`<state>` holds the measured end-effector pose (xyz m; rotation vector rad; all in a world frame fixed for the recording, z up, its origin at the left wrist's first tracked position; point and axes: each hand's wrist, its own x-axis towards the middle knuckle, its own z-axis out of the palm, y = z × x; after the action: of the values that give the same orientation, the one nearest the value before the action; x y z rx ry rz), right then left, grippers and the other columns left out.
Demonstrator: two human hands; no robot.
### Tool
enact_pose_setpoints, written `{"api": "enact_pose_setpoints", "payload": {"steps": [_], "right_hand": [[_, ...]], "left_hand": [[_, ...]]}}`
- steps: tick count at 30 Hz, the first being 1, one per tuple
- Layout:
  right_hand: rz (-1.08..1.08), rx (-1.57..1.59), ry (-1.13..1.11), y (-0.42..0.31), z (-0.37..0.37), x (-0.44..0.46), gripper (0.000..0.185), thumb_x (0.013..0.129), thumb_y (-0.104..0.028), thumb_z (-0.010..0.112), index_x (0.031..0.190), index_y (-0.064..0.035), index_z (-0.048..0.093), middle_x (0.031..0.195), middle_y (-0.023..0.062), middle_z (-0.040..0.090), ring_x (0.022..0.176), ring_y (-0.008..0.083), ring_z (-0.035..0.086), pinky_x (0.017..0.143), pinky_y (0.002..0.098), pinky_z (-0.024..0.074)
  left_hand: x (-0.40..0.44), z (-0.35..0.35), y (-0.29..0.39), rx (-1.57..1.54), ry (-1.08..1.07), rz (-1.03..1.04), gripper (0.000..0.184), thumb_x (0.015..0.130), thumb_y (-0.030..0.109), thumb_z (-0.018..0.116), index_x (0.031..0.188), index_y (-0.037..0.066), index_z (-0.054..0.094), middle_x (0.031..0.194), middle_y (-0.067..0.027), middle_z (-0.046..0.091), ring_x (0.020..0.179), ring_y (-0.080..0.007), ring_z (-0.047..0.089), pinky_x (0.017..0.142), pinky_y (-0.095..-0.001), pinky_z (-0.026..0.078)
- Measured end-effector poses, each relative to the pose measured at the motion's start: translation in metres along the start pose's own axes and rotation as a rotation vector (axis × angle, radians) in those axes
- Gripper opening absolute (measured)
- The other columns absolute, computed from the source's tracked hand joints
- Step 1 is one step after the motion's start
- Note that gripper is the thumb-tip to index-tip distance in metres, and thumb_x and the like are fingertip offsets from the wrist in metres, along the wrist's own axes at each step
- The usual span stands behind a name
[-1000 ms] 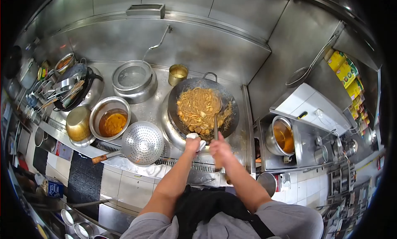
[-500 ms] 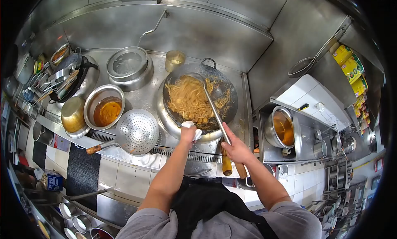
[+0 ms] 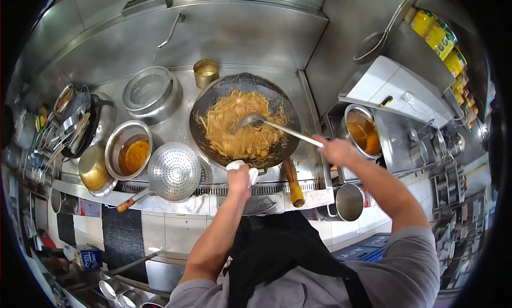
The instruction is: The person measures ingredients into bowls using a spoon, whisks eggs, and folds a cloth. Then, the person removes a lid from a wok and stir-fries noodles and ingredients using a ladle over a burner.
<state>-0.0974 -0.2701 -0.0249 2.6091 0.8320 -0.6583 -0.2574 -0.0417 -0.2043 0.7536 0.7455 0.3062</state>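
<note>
A dark wok (image 3: pixel 198 128) full of brown noodles (image 3: pixel 234 108) sits on the stove in front of me. My left hand (image 3: pixel 239 179) is closed around a folded white cloth (image 3: pixel 237 166) at the wok's near rim; the cloth hides what is under it. In my right hand (image 3: pixel 339 150), off to the wok's right, is the end of a long-handled ladle (image 3: pixel 292 131). The ladle's bowl rests among the noodles, near the wok's middle. A bamboo wok brush (image 3: pixel 294 188) lies beside the wok's near right edge.
To the left are a perforated strainer (image 3: pixel 174 170), a bowl of orange-brown liquid (image 3: pixel 113 157) and a lidded steel pot (image 3: pixel 169 104). A tin can (image 3: pixel 206 72) stands behind the wok. A pot with orange liquid (image 3: pixel 349 126) sits at right, an empty-looking pot (image 3: pixel 349 202) nearer me.
My right hand has moved right and away from me, swinging the ladle handle flatter. Its bowl has come nearer, to mid-wok. The wok's near edge now covers the stove ring. My view has shifted.
</note>
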Motion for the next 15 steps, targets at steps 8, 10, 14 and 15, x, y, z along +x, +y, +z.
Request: {"api": "enact_pose_setpoints", "payload": {"steps": [8, 10, 14, 15], "right_hand": [[-0.096, 0.219, 0.007, -0.014, 0.03, -0.002, 0.045, 0.103, -0.041, 0.034, 0.125, -0.0045, 0.047, 0.109, 0.0234, 0.065, 0.107, 0.0405, 0.061, 0.091, 0.05, 0.0482], [-0.065, 0.097, 0.008, 0.035, 0.018, 0.012, 0.046, 0.102, -0.043, 0.035, 0.124, -0.0053, 0.05, 0.109, 0.0227, 0.065, 0.105, 0.0406, 0.062, 0.091, 0.0515, 0.0479], [-0.029, 0.327, 0.078, -0.029, 0.035, 0.04, 0.045, 0.101, -0.041, 0.04, 0.12, -0.0026, 0.053, 0.106, 0.0225, 0.066, 0.102, 0.0402, 0.063, 0.09, 0.0504, 0.0488], [-0.09, 0.382, 0.096, -0.041, 0.058, 0.044, 0.044, 0.101, -0.039, 0.04, 0.12, -0.0012, 0.053, 0.106, 0.0231, 0.066, 0.103, 0.0416, 0.062, 0.091, 0.0506, 0.0486]], "left_hand": [[-0.039, -0.008, -0.009, 0.03, -0.031, 0.061, 0.016, 0.095, 0.018, 0.052, 0.105, 0.006, 0.052, 0.08, -0.0096, 0.061, 0.057, -0.023, 0.061, 0.039, -0.0355, 0.047], [-0.034, -0.019, -0.017, 0.057, -0.051, 0.035, 0.015, 0.095, 0.018, 0.052, 0.105, 0.006, 0.052, 0.08, -0.0097, 0.061, 0.057, -0.0233, 0.061, 0.039, -0.036, 0.047], [0.01, 0.018, 0.014, 0.146, 0.028, -0.128, 0.017, 0.095, 0.019, 0.048, 0.108, 0.008, 0.052, 0.08, -0.0086, 0.06, 0.064, -0.0236, 0.062, 0.041, -0.035, 0.046], [0.008, 0.016, 0.012, 0.125, -0.008, -0.111, 0.02, 0.095, 0.02, 0.049, 0.111, 0.009, 0.051, 0.082, -0.0095, 0.061, 0.065, -0.024, 0.063, 0.042, -0.0371, 0.047]]}}
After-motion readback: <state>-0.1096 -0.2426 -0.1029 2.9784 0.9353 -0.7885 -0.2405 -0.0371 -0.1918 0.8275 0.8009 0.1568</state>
